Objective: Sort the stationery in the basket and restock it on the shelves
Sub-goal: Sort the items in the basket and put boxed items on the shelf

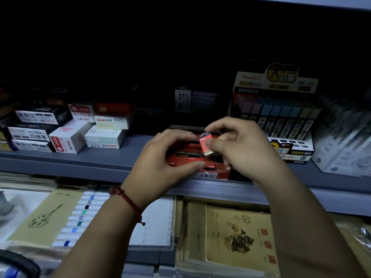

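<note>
A red display box filled with several small red packs sits at the front of the grey shelf. My right hand pinches one small red pack between thumb and fingers, just above the box. My left hand, with a red cord bracelet on its wrist, curls around the left side of the box, thumb along its front edge and fingers over the packs inside. The dark handle of the basket shows at the bottom left corner.
White and black pen boxes are stacked on the shelf's left. A yellow display of pencil-lead tubes stands to the right, with white packets beyond. Below lie notebooks and a marker set.
</note>
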A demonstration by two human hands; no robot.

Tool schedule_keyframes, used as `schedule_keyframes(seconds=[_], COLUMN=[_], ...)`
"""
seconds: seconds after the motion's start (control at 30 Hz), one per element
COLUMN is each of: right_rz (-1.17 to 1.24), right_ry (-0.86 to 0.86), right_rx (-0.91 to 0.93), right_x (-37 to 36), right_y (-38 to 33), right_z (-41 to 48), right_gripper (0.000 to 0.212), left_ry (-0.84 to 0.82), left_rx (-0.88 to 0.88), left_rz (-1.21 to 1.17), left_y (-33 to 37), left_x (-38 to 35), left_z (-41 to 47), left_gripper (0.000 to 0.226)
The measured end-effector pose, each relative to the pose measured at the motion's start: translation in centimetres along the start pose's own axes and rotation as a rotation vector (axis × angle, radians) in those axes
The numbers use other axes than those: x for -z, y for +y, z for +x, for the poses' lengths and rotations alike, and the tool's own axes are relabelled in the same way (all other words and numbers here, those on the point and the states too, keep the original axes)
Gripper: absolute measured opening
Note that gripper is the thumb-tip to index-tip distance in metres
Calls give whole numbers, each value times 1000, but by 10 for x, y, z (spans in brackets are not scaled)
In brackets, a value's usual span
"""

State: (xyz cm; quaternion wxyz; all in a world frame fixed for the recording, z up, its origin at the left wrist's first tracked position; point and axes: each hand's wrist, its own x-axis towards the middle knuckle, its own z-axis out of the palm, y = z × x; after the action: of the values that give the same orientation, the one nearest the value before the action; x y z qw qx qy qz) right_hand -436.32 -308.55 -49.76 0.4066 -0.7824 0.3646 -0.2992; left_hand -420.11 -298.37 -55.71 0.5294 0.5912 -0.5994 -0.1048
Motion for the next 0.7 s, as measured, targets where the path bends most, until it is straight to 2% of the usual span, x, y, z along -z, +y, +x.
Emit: schedule_keyframes(seconds=[0.1, 0.3, 0.4, 0.57, 0.7], right_rz=[-64, -203, -247, -355, -316], right_ry=[33, -47, -26, -59, -48], right_rx=[13, -16, -14, -23, -37], right_x=[12, 25, 25, 20, 17], right_y=[4, 9, 12, 19, 22], right_z=[-1, -8, -8, -9, -6], right_gripper=[17, 12, 11, 12, 17], left_ry=[-31, -31, -38, -25, 4], left_rx=[24, 78, 177, 189, 167], left_rz=[89, 184, 239, 183, 175], left_y=[-2, -8, -9, -15, -13], left_x=[8, 16, 19, 18, 12], left_z=[-4, -12, -15, -17, -19], left_gripper=[56, 65, 78, 95, 87])
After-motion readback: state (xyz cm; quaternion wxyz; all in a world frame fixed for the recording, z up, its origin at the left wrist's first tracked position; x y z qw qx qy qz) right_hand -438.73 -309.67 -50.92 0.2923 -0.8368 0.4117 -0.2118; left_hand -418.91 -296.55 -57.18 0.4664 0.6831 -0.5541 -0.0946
